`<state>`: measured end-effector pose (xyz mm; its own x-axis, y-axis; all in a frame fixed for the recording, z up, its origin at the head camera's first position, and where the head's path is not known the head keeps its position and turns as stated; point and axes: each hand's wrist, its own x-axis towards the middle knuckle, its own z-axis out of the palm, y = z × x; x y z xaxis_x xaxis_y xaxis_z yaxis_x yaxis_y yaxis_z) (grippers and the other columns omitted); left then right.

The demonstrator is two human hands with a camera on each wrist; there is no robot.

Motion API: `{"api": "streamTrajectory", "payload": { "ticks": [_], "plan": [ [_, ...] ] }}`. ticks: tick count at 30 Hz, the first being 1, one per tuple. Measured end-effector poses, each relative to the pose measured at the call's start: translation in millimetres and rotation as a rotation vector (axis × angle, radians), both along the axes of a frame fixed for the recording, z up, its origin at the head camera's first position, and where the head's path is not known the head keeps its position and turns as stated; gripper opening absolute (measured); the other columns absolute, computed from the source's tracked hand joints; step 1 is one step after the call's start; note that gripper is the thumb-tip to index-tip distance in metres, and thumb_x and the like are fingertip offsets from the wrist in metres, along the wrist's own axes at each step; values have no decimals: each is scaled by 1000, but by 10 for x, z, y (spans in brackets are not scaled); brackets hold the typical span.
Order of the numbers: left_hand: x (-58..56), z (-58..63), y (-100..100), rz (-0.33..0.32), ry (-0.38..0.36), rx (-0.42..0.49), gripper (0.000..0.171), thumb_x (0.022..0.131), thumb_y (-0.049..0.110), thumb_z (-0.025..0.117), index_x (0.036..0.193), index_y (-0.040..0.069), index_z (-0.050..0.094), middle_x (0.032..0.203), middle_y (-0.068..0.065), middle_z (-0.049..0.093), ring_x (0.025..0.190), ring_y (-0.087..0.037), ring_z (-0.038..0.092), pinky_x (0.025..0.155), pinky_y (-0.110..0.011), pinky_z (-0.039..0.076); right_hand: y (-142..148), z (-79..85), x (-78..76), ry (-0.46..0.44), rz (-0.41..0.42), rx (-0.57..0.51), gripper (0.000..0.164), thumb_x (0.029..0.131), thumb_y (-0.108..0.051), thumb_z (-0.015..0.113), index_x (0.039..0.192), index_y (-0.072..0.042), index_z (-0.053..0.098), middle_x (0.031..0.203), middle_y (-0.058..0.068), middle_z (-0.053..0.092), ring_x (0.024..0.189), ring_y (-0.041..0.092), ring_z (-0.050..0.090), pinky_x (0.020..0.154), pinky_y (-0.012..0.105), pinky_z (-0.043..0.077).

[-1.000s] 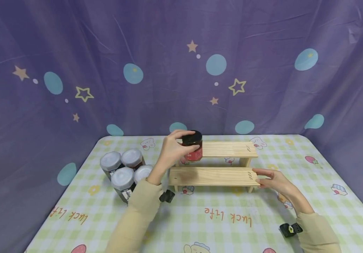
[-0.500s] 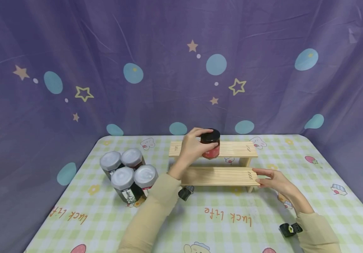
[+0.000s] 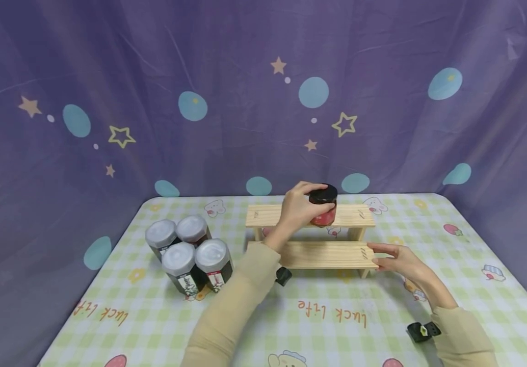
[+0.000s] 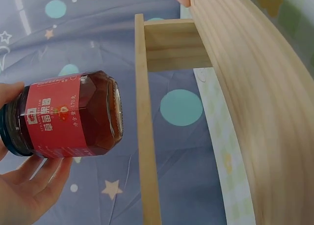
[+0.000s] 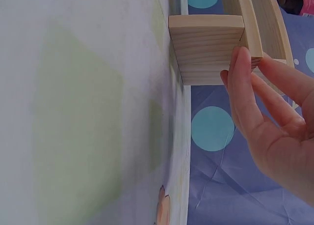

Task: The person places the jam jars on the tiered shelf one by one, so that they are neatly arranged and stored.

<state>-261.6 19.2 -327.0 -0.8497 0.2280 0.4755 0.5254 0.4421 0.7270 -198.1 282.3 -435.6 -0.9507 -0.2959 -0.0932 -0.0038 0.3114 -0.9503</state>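
A small strawberry jam jar (image 3: 324, 218) with a black lid and a red label is in my left hand (image 3: 296, 208). Thumb and fingers grip it around the lid end. In the left wrist view, a gap separates the glass base of the jam jar (image 4: 100, 114) from the wooden rack. That rack has two steps; the jar is over the right half of its upper board (image 3: 265, 216). At the right end of the lower board (image 3: 323, 255), my right hand (image 3: 401, 261) pinches the edge between thumb and fingers, as the right wrist view also shows.
Several larger dark jars with pale lids (image 3: 213, 254) stand grouped left of the rack. A checked cloth (image 3: 327, 341) with printed pictures covers the table. Behind it hangs a purple curtain (image 3: 245, 127).
My left hand has carried the jam jar rightward along the upper board, from its left end to its right half. The right hand has stayed at the lower board's end.
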Motion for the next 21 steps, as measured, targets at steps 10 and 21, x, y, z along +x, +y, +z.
{"api": "streamTrajectory", "payload": {
  "ticks": [10, 21],
  "plan": [
    [-106, -76, 144, 3, 12, -26, 39, 67, 30, 77, 103, 18, 68, 100, 0, 60, 94, -16, 55, 78, -26, 45, 7, -16, -14, -2, 8, -7, 55, 86, -13, 58, 130, 9, 35, 135, 30, 27, 88, 8, 60, 74, 34, 50],
    [-168, -133, 336, 33, -13, -33, 41, 67, 35, 76, 104, 23, 67, 104, 3, 58, 96, -16, 55, 78, -27, 45, 6, -2, -11, -2, 3, -5, 55, 86, -13, 58, 130, 9, 35, 134, 31, 28, 87, 6, 60, 74, 31, 50]
  ]
}}
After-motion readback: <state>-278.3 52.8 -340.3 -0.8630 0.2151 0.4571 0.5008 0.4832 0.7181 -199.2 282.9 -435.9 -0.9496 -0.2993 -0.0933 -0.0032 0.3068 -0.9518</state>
